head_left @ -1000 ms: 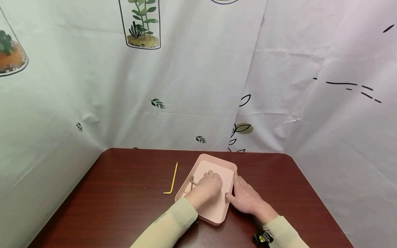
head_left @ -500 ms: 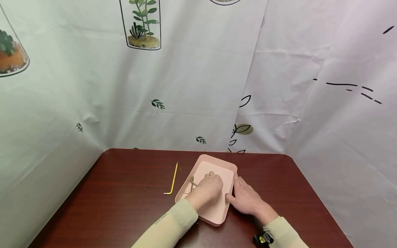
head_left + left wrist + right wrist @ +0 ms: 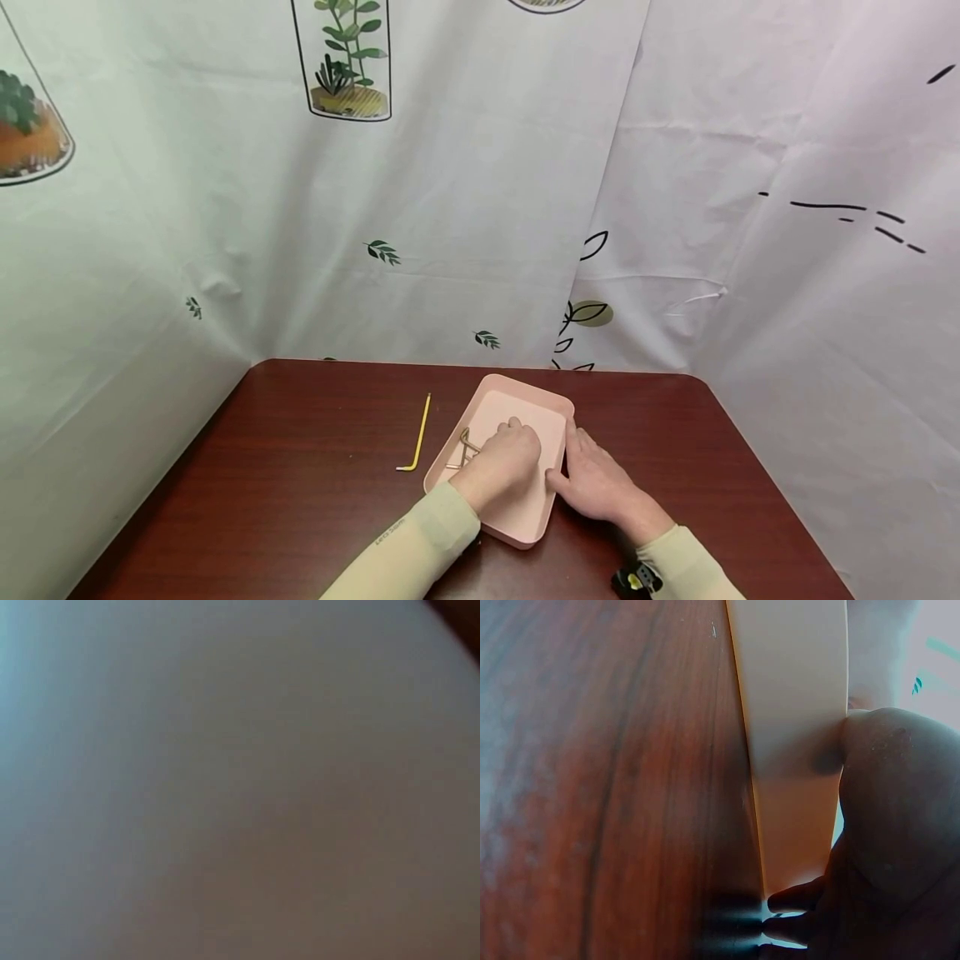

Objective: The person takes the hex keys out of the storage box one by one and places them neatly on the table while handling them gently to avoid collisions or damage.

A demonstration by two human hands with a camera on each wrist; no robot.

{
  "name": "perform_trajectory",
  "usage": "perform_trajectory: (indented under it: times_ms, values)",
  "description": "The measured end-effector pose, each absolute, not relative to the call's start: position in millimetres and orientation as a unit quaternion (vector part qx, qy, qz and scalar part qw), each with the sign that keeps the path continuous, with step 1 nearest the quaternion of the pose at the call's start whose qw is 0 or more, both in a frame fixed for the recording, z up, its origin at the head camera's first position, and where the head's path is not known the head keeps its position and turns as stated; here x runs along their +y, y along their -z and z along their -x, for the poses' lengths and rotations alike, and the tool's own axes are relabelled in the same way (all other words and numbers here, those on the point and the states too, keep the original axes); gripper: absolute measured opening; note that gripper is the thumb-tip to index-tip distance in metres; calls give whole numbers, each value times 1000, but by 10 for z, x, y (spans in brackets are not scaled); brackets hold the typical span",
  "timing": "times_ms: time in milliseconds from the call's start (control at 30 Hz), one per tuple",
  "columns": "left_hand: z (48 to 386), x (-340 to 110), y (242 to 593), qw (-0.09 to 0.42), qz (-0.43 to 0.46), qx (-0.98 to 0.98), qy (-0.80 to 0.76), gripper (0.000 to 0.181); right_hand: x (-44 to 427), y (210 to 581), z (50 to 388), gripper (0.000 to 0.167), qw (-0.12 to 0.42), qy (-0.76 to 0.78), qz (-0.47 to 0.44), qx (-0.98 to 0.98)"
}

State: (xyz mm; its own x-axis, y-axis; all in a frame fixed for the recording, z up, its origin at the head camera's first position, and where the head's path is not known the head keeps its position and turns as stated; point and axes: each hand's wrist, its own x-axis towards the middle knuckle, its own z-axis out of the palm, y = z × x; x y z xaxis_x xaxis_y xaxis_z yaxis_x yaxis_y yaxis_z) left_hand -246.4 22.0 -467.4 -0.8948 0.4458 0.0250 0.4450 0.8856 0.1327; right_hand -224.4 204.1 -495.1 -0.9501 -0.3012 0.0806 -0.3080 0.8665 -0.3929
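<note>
My left hand (image 3: 504,457) is inside a shallow pink tray (image 3: 517,529), its fingers curled down toward the tray floor. Its fingertips are hidden under the hand, so I cannot see whether they pinch anything. My right hand (image 3: 597,481) holds the tray's right side, with the thumb over the rim and the fingers along the outer wall. In the right wrist view the thumb (image 3: 891,761) lies at the rim of the tray wall (image 3: 795,690). Thin brass-coloured bent rods (image 3: 465,446) lie in the tray left of my left hand, partly covered by it.
A yellow L-shaped hex key (image 3: 422,429) lies on the dark red wooden table (image 3: 322,492), left of the tray. White printed curtains (image 3: 450,192) surround the table at the back and sides. The left wrist view is a blurred pale surface.
My left hand has shifted very slightly to the right within the tray. The right hand, the tray and the yellow hex key stay in place.
</note>
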Motion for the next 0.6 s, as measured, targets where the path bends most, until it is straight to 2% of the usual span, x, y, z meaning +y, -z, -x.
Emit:
perform_trajectory:
  times_ms: [600]
  values:
    - [2483, 229, 4679, 18, -216, 973, -73, 25, 2043, 4960, 2246, 97, 6, -199, -156, -968]
